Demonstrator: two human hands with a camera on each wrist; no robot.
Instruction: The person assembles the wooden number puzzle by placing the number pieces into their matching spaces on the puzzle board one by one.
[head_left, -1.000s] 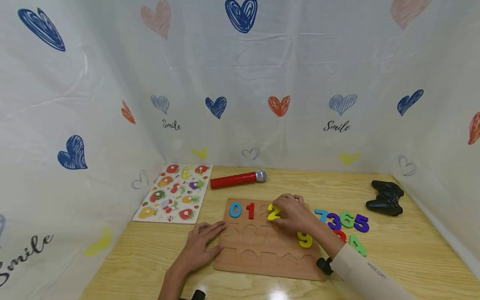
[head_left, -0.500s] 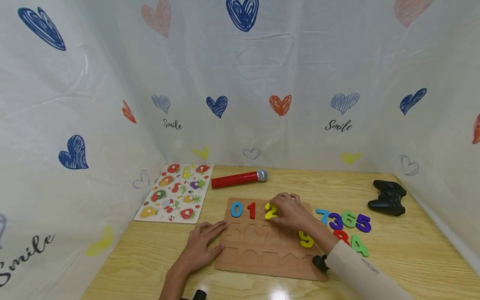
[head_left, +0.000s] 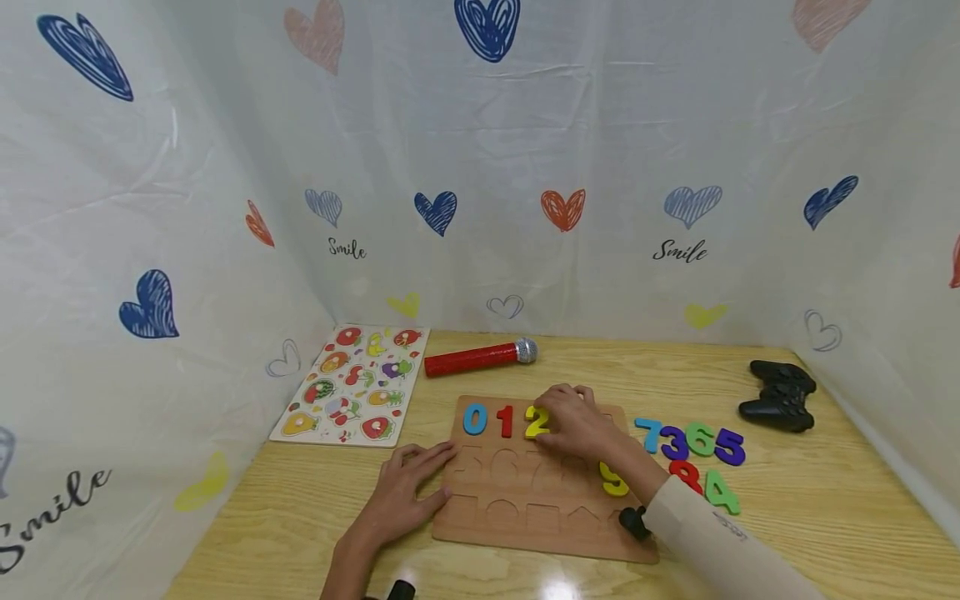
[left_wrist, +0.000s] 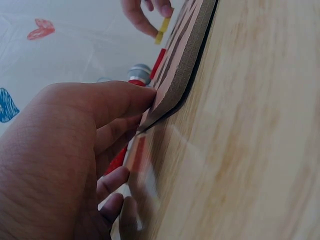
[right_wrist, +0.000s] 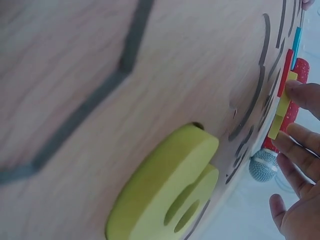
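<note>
A wooden number board [head_left: 495,525] with recessed shapes lies in front of me. My left hand [head_left: 401,492] touches its left edge with the fingertips and thumb, the fingers mostly straight. Between thumb and fingers, my right hand [head_left: 577,425] pinches a yellow number 2 [head_left: 534,422] at the top row, right beside the red number 1 [head_left: 506,422]. The blue number 0 [head_left: 474,419] sits left of that. A yellow number 9 [head_left: 613,482] lies on the board below my right forearm; it looms large in the right wrist view. My right hand covers part of the top row.
Right of the board lie loose numbers, among them a purple 5 [head_left: 730,447], a red 8 [head_left: 684,475] and a green 4 [head_left: 722,493]. Behind are a red microphone [head_left: 472,360] and a fruit puzzle [head_left: 352,383]. A black game controller [head_left: 777,396] is far right.
My right hand has shifted a little left with the yellow 2, bringing it nearer the red 1. My left hand stays at the board's edge.
</note>
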